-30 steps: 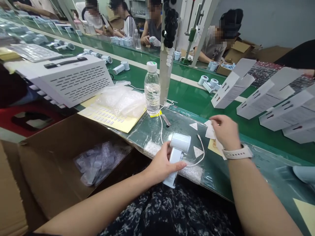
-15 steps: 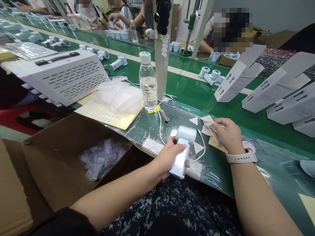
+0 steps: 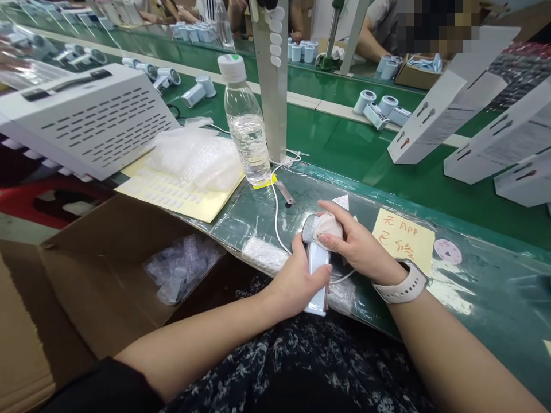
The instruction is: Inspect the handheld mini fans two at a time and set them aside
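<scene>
A green surface (image 3: 486, 281) fills the near right, light glaring off its glossy top. Beyond it, a long green bench (image 3: 340, 137) runs from far left to right, divided lengthwise by a pale strip (image 3: 301, 100). A grey post (image 3: 275, 109) stands at the middle, with a slanting pale post (image 3: 354, 37) farther right. At left, a red stool (image 3: 26, 198) sits above pale floor (image 3: 21, 231).

Device (image 3: 317, 263) partly hidden by cloth (image 3: 329, 223), right fingers (image 3: 332, 243); print (image 3: 457, 108) on white box (image 3: 424, 135) too small.
</scene>
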Tool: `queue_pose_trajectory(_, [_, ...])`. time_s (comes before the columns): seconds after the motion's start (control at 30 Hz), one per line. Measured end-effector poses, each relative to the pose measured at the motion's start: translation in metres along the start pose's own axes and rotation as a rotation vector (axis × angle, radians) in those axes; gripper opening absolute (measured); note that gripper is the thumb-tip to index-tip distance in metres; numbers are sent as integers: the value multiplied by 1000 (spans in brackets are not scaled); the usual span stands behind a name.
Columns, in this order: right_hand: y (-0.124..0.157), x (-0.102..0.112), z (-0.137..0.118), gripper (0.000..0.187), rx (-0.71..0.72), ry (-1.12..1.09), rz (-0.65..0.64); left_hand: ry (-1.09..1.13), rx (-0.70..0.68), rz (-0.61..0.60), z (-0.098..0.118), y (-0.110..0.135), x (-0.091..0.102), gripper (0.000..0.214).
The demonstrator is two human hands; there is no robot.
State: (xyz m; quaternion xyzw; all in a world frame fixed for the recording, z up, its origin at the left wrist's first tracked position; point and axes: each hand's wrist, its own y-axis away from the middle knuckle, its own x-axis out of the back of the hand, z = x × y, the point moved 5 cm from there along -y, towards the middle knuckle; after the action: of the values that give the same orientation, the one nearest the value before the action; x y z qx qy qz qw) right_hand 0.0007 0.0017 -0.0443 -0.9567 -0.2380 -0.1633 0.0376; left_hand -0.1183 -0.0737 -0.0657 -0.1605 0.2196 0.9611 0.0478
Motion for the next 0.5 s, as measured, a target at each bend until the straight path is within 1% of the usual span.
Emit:
queue_pose_trajectory(0.03, [0, -1, -1, 54, -4, 53, -4, -9, -27, 6, 0, 0, 1, 74])
queue_pose_trajectory(0.1, [0, -3, -4, 47, -5, 157, 41, -34, -52, 20, -1, 0, 2, 72])
queue_pose_trajectory(0.17, [1, -5, -7, 45, -9, 219, 105, -62, -50, 25, -1, -1, 3, 71])
queue_pose_trajectory(0.23, [1, -6, -10, 44, -16, 258, 130, -65, -36, 5, -1, -1, 3, 71])
queue_pose_trajectory(0.3, [1, -6, -11, 45, -20, 268, 98, -47, 1, -60, -1, 1, 1, 69])
queue_pose_trajectory(0.4, [2, -3, -12, 49, -13, 237, 5, -13, 60, -192, -2, 4, -2, 62])
queue_pose_trajectory(0.5, [5, 2, -12, 52, -3, 201, -58, 24, 76, -262, -1, 5, -3, 60])
